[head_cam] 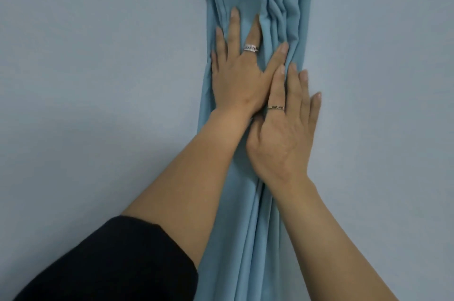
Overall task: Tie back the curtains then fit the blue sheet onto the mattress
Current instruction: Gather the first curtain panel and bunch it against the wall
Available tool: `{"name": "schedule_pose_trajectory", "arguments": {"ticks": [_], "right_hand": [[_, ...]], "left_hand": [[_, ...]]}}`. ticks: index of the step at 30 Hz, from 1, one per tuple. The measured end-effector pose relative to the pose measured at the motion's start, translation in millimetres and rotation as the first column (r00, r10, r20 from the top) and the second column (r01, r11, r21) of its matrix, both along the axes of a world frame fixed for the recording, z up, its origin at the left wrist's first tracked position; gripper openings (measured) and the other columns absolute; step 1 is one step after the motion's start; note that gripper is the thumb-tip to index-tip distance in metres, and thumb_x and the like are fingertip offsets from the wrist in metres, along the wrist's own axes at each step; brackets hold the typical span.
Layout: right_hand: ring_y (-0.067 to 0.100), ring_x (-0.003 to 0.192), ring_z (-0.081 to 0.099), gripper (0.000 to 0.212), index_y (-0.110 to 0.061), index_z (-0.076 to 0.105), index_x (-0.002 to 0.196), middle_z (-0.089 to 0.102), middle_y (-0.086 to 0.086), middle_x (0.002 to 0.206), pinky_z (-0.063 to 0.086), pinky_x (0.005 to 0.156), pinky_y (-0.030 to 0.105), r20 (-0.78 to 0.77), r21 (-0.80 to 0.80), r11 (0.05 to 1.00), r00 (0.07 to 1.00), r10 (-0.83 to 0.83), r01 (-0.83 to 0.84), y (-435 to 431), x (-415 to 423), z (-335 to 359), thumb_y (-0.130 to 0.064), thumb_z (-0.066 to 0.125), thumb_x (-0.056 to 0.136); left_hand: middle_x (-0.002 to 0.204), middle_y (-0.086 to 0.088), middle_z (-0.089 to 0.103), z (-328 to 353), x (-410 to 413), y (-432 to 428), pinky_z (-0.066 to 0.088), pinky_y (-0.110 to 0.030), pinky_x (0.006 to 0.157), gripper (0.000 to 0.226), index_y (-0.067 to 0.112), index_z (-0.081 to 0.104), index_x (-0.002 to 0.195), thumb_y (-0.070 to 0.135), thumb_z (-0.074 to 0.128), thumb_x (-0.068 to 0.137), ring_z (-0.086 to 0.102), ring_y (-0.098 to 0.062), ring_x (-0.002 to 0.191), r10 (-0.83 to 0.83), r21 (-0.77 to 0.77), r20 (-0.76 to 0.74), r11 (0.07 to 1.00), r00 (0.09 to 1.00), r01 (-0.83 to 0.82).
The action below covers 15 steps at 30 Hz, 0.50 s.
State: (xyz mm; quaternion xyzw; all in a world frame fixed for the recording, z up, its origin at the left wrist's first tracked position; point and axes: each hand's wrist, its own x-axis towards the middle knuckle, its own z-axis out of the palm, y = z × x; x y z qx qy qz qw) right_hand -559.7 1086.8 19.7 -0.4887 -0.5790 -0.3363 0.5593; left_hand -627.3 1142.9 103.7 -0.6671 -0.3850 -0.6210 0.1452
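Observation:
A teal-blue curtain (pixel 282 0) hangs gathered into a narrow pleated bundle against a pale blue wall, pinched in at mid-height. My left hand (pixel 238 74) lies flat on the bundle with fingers spread, a wide silver ring on one finger. My right hand (pixel 285 133) presses flat just below and to the right, its fingertips overlapping the left hand's thumb side, a thin ring on one finger. Neither hand grips the cloth. Any tie-back is hidden under the hands. The blue sheet and mattress are out of view.
The plain pale blue wall (pixel 98 79) fills both sides of the curtain. My left arm's black sleeve (pixel 110 263) covers the lower left corner.

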Motion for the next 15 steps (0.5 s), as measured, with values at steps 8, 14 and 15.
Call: {"name": "schedule_pose_trajectory", "arguments": {"ticks": [8,14,15], "right_hand": [[0.019,0.154,0.003,0.076,-0.021,0.015,0.158,0.003,0.015,0.165,0.021,0.123,0.038,-0.089,0.007,0.935,0.931,0.353,-0.354,-38,-23,-28,-0.028,0.061,0.098],[0.002,0.149,0.011,0.092,-0.016,0.016,0.155,0.015,0.022,0.158,0.02,0.108,0.003,-0.128,0.055,0.874,0.865,0.486,-0.483,-87,-53,-66,-0.026,0.076,0.086],[0.001,0.148,0.013,0.092,-0.017,0.016,0.155,0.016,0.021,0.157,0.02,0.108,0.003,-0.148,0.035,0.871,0.86,0.489,-0.489,-96,-58,-71,-0.028,0.075,0.085]], "left_hand": [[0.168,-0.004,0.002,-48,-44,-70,0.007,-0.049,0.124,0.056,0.03,0.027,0.156,0.047,0.031,0.102,-0.003,-0.025,0.154,-0.246,0.075,0.081,0.968,0.966,0.24],[0.166,-0.013,0.008,-116,-89,-115,0.019,-0.05,0.123,0.055,0.026,0.028,0.152,0.019,0.045,0.1,0.01,-0.021,0.154,-0.317,0.223,0.235,0.938,0.919,0.267],[0.166,-0.01,0.007,-124,-95,-123,0.019,-0.048,0.123,0.056,0.028,0.027,0.153,0.022,0.045,0.1,0.009,-0.019,0.154,-0.307,0.188,0.224,0.945,0.925,0.269]]}}
